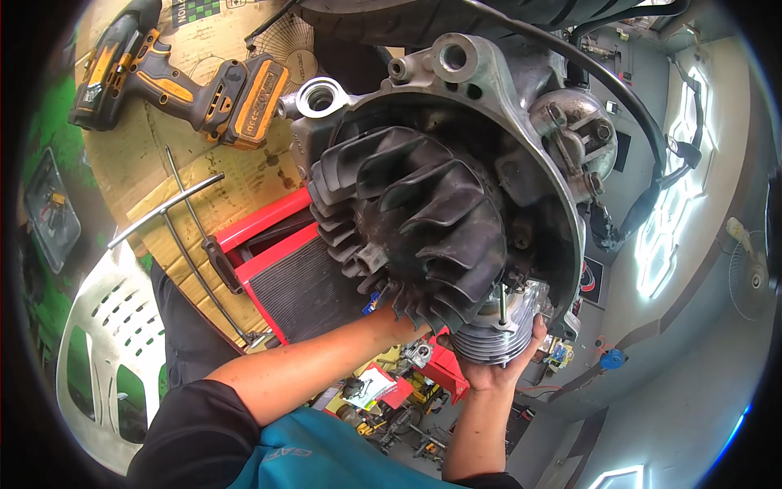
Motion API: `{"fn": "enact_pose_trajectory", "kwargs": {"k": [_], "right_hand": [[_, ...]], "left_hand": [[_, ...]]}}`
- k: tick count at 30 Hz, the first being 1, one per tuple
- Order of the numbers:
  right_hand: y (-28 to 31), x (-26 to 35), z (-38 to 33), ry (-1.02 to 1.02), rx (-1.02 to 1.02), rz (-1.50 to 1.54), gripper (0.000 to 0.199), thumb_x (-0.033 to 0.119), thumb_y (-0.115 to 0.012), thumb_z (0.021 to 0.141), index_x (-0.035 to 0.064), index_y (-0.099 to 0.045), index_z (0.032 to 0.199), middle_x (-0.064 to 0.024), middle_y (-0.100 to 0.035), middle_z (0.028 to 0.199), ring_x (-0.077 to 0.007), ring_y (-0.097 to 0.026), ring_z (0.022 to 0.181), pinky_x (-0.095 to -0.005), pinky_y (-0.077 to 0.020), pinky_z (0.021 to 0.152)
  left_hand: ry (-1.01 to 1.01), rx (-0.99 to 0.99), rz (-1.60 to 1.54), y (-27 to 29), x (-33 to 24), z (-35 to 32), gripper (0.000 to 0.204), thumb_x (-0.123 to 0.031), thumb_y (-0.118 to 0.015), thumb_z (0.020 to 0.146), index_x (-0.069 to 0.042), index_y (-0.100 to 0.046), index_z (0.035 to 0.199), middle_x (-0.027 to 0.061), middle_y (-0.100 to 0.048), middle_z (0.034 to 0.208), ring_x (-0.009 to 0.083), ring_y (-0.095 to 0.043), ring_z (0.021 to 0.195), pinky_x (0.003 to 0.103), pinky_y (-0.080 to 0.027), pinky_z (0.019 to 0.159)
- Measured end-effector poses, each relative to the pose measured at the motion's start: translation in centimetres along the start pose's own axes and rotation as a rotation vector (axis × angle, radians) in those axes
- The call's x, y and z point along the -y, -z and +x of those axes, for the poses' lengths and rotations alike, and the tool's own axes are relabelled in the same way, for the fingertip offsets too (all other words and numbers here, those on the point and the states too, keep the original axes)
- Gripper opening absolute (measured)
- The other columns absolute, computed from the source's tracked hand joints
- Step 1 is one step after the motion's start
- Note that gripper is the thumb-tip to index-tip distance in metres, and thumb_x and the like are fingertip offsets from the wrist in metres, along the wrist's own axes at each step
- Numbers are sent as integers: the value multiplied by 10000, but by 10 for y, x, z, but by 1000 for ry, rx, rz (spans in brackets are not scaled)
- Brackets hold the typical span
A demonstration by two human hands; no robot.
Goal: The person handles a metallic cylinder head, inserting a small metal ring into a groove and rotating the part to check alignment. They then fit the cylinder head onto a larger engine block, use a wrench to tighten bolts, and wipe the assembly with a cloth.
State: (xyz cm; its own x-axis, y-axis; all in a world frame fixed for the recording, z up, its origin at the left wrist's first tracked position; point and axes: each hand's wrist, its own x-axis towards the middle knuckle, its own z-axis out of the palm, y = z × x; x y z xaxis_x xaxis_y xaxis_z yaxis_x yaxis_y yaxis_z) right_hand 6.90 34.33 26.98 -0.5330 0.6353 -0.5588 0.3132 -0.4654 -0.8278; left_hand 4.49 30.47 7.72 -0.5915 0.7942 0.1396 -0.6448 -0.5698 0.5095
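A scooter engine with a large black cooling fan (415, 204) fills the middle of the view, inside a grey metal housing (562, 187). Below the fan is a silver finned cylinder (490, 342), with a thin metal stud (503, 308) standing up beside it. My right hand (493, 371) cups the cylinder from below, its thumb up along the right side. My left hand (403, 322) reaches in behind the fan's lower edge; its fingers are hidden there, so what they touch does not show.
An orange and black cordless impact wrench (175, 90) lies on cardboard (269, 171) at the upper left. Near it are a T-handle wrench (167, 212) and a screwdriver (220, 261). A red tool cart (285, 281) stands beside the engine, and a white plastic chair (114, 326) is at the left.
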Motion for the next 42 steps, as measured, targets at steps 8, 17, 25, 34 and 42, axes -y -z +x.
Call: {"fn": "enact_pose_trajectory", "kwargs": {"k": [8, 17, 25, 34, 42], "right_hand": [[14, -3, 2, 67, -106, 10, 615, 628, -604, 891, 172, -632, 1303, -116, -680, 1257, -343, -639, 1153, -539, -504, 1024], [21, -3, 3, 85, -181, 7, 877, 611, -688, 802, 52, -495, 1449, -166, -611, 1360, -355, -627, 1188, -519, -514, 1026], [28, 5, 2, 47, -133, 22, 815, 487, -763, 784, 32, -517, 1413, -145, -645, 1313, -317, -648, 1158, -464, -537, 1009], [31, 9, 8, 13, -64, -18, 861, 492, -768, 769, 12, -495, 1430, -176, -623, 1341, -342, -636, 1187, -479, -532, 1023], [28, 8, 7, 49, -74, -112, 824, 560, -716, 793, 46, -534, 1410, -187, -635, 1334, -357, -649, 1164, -509, -537, 998]], "left_hand": [[52, 43, -95, 0, 4, -1, 654, -392, -718, 970, -11, -497, 1453, 124, -564, 1424, 221, -506, 1316, 394, -400, 1133], [-67, -130, 10, -17, -13, -6, 524, -400, -617, 1026, -62, -535, 1418, 114, -593, 1369, 230, -548, 1250, 404, -439, 1084], [-17, -167, -27, -17, -55, -11, 459, -387, -615, 1010, -46, -612, 1317, 93, -641, 1245, 209, -583, 1112, 381, -471, 993], [144, -92, 39, 1, -30, -18, 752, -473, -721, 949, -39, -435, 1493, 140, -483, 1484, 265, -431, 1380, 430, -351, 1163], [107, -34, -71, 8, -11, -17, 847, -452, -756, 924, -40, -354, 1545, 158, -431, 1521, 309, -366, 1451, 466, -316, 1191]]}}
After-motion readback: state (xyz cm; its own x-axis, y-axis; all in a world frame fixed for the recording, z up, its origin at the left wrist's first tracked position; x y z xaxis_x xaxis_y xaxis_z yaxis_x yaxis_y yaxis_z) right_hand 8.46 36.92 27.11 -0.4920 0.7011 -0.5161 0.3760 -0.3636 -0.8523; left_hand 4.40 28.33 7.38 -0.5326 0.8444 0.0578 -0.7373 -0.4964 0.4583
